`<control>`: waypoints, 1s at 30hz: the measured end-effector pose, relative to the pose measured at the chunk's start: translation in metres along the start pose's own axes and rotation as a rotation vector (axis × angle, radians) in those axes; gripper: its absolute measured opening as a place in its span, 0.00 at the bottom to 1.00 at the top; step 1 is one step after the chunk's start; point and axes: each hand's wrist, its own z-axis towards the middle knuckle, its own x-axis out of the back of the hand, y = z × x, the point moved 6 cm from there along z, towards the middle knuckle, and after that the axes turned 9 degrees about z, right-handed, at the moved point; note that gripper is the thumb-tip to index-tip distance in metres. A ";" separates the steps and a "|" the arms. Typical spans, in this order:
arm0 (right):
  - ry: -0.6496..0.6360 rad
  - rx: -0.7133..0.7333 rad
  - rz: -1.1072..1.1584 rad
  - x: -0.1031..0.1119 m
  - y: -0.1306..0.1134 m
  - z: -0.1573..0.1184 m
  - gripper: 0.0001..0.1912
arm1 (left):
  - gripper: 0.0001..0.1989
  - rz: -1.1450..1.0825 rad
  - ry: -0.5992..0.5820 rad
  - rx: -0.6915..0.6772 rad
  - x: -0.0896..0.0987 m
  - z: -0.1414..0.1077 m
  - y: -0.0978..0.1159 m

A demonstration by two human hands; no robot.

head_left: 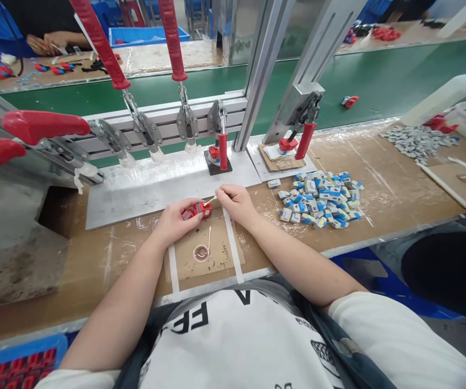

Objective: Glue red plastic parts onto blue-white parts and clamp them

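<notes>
Left hand (176, 220) curled round a red-and-gray plastic part (204, 210), right hand (237, 205) pinching a cotton swab (210, 200) at it, small round cup (195, 255) nearby on the surface (125, 254).

I see bright, even light, glare streaking the long, glossy brown tabletop (362, 156), the white cloth sleeve (394, 329) stretched edgeward.

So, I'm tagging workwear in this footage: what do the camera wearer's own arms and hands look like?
The left hand and right hand are bare; no gloves or wristbands show. The short white cloth sleeves carry no visible markings and match the white cloth shirt, which has black printed lettering.
</notes>
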 end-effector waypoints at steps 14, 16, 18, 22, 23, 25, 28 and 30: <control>0.021 0.066 -0.227 0.009 0.002 0.000 0.21 | 0.21 0.022 0.026 -0.025 0.000 -0.001 -0.002; 0.000 0.062 -0.239 0.009 0.002 0.000 0.21 | 0.22 0.011 0.020 -0.019 -0.001 -0.002 -0.002; -0.043 0.050 -0.220 0.009 0.002 0.000 0.21 | 0.23 0.008 0.017 -0.009 -0.002 -0.002 -0.002; -0.136 0.078 -0.185 0.004 -0.005 0.001 0.22 | 0.24 0.037 0.013 0.008 -0.002 -0.004 -0.001; -0.154 0.096 -0.188 0.002 -0.007 0.001 0.22 | 0.24 0.044 0.008 0.004 -0.003 -0.004 0.000; -0.185 0.130 -0.193 -0.001 -0.012 0.000 0.22 | 0.24 0.051 0.000 -0.009 -0.004 -0.004 0.001; -0.216 0.176 -0.186 -0.006 -0.016 -0.001 0.21 | 0.24 0.056 0.008 -0.026 -0.004 -0.004 0.001; -0.218 0.204 -0.187 -0.008 -0.017 -0.002 0.21 | 0.23 0.062 0.014 -0.031 -0.005 -0.004 0.000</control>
